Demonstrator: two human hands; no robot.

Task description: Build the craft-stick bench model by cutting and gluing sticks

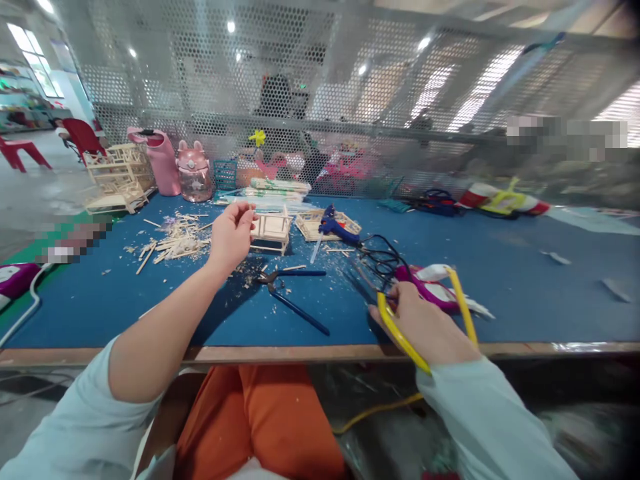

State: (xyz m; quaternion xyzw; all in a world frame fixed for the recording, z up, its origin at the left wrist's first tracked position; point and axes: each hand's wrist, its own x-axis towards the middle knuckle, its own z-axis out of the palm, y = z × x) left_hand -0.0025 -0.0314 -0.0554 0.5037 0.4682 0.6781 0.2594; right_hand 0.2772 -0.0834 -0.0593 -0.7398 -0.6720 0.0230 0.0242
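Left grip point(233, 232) pinches a stick frame point(271, 227); right grip point(419, 321) curls snugly around a yellow-handled tool point(399, 338).

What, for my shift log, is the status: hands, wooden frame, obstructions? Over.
Left hand pinching at small wooden frame. Right hand on yellow-handled tool. Blue-handled pliers lie open between the hands, perhaps in the way. Blue glue gun right of frame.

A grey perforated metal panel point(200, 73) rises behind the blue work surface point(525, 293); near its left end stands a tall pink bottle point(164, 168); just beside it, to the right, stands a transparent bottle with an eared pink lid point(193, 170); a yellow flower-shaped ornament point(257, 137) shows against the panel; a red plastic chair point(83, 137) occupies the floor at far left.
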